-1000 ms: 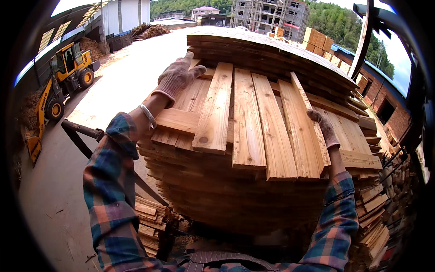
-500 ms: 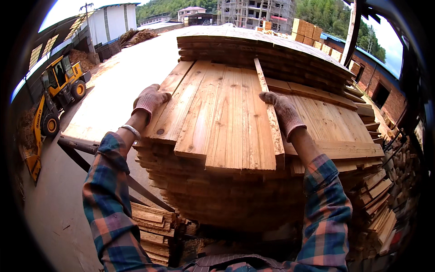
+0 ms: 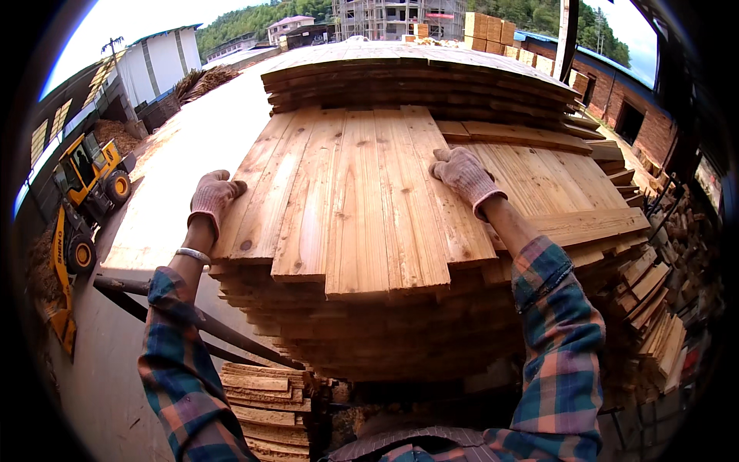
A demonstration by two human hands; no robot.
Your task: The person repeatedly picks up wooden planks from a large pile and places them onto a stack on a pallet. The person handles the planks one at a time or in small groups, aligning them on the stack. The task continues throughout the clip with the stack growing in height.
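A row of several light wooden boards [image 3: 358, 208] lies side by side on top of a tall stack, their near ends uneven. My left hand [image 3: 217, 198], in a knitted work glove, is closed at the left edge of the outermost board, with its thumb side against the wood. In a matching glove, my right hand [image 3: 463, 179] has its fingers curled over the right edge of the rightmost board [image 3: 445, 196], which lies flat beside the others. The undersides of both hands' grips are hidden.
Behind the row rises a higher layer of boards [image 3: 416, 73]. More boards [image 3: 543, 173] lie to the right, with a crosswise board [image 3: 589, 225] near them. A metal rail [image 3: 239, 333] runs at the left, above short stacked planks [image 3: 265, 408]. A yellow loader [image 3: 88, 185] stands far left.
The rightmost board, on its edge before, now lies flat against the row. My right hand has shifted from gripping its top to its right edge. The whole view has turned slightly right.
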